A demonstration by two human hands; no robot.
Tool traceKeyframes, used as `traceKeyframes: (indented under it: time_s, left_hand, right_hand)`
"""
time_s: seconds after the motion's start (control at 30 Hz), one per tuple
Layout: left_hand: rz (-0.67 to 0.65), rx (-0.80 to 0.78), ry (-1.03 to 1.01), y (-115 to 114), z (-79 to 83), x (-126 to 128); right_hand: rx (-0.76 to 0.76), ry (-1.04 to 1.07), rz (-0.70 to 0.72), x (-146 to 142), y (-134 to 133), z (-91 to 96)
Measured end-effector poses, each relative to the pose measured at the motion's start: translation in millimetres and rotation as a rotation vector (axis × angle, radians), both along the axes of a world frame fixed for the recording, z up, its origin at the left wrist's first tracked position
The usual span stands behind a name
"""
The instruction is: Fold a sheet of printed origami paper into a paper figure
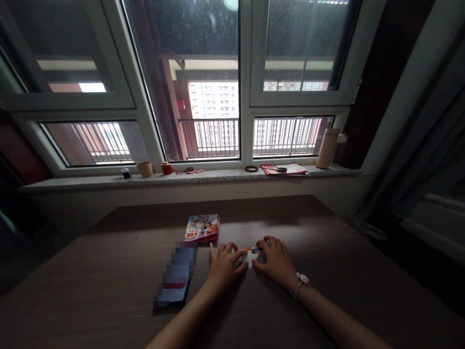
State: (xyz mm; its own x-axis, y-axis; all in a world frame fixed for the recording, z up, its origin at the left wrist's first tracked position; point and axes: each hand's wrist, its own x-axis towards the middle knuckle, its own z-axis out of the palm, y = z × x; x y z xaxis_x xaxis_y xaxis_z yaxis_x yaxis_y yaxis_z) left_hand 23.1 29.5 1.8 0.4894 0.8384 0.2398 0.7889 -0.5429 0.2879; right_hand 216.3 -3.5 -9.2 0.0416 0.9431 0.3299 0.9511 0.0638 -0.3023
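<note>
My left hand (pixel 224 264) and my right hand (pixel 275 260) rest close together on a dark wooden table (pixel 109 271), fingers curled. Between them both pinch a small piece of coloured printed paper (pixel 251 254), white underneath, pressed against the tabletop. A bracelet sits on my right wrist. Just beyond my left hand lies a stack of colourful printed leaflets (pixel 202 228). A phone (pixel 177 277), blurred out, lies flat to the left of my left forearm.
A stone window sill (pixel 90 181) runs behind the table. On it stand a small cup (pixel 145 169), a red pot (pixel 166 168), a bracelet ring (pixel 251 168), red papers with scissors (pixel 283 169) and a tall beige flask (pixel 327 148). Dark curtains hang at right.
</note>
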Motion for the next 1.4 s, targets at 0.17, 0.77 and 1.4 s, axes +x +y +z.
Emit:
traceKeyframes:
  time_s: [0.17, 0.77, 1.4]
  left_hand:
    - [-0.008, 0.019, 0.004, -0.2, -0.2, -0.5]
    - [-0.015, 0.001, -0.002, -0.5, 0.2, -0.7]
    - [-0.007, -0.016, -0.004, 1.5, -0.6, 0.3]
  right_hand:
    - [-0.022, -0.015, 0.025, -5.1, -3.8, -1.5]
    - [-0.006, 0.002, 0.058, 1.8, -4.9, 1.4]
    - [0.011, 0.019, -0.039, 22.9, 12.8, 3.2]
